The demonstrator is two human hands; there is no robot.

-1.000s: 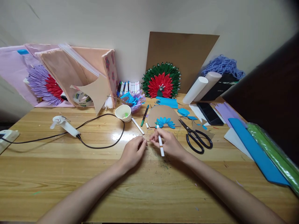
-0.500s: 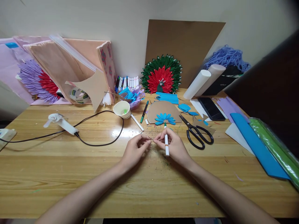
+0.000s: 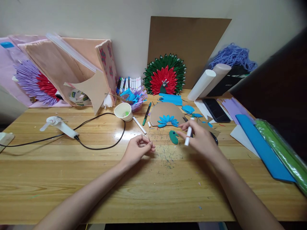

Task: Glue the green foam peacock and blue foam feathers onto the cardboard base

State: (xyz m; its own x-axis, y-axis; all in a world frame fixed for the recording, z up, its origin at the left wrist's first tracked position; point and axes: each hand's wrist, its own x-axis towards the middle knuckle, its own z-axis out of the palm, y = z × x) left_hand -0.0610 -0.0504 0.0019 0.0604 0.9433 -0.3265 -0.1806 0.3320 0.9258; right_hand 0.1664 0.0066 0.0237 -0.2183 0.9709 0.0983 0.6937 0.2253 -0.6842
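My left hand is closed in a pinch above the table, with a thin dark sliver showing at its fingertips. A white marker is held in my right hand, which hovers over the black-handled scissors and hides most of them. Just left of those fingers lies a small green bird-shaped cutout with a dark dot for an eye. Behind it, blue folded petals fan out along the lower edge of a brown cardboard half-round.
A paper cup, a green marker and a white marker lie left of the cardboard. A corded glue gun is farther left. At right are a phone and blue sheets. A green-and-red peacock stands behind.
My right hand has moved away from my left, rightward over the scissors, still with the white marker. The green cutout now shows on the table. My left hand has barely moved.
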